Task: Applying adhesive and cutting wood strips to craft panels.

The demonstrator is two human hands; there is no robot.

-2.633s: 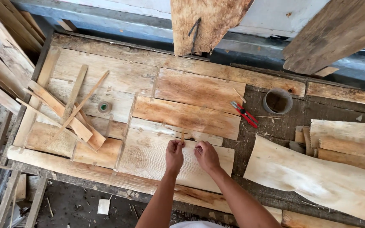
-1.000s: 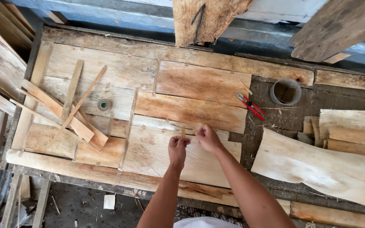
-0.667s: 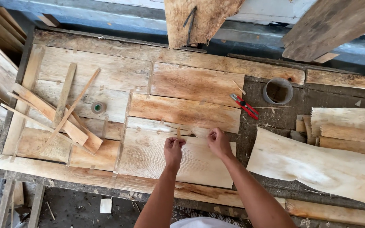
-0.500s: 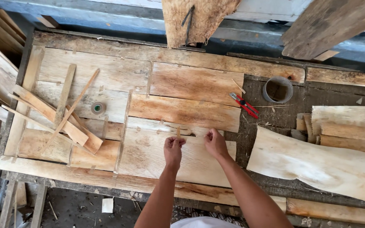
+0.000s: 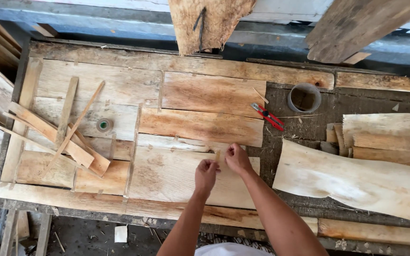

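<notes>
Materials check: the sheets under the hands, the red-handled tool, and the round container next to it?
Sheets: thin raw wood veneer, unfinished, with visible grain, ragged edges and pale-to-orange tone. Red-handled tool: looks like metal pliers or snips with red, probably plastic, grips. Round container: dull grey, open-topped cup, probably plastic or metal; too small to tell.

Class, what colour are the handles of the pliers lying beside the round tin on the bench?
Red, seen in the head view: the pliers lie just left of the tin.

small strip between fingertips — too small to identify | long veneer sheet — cut off right
</notes>
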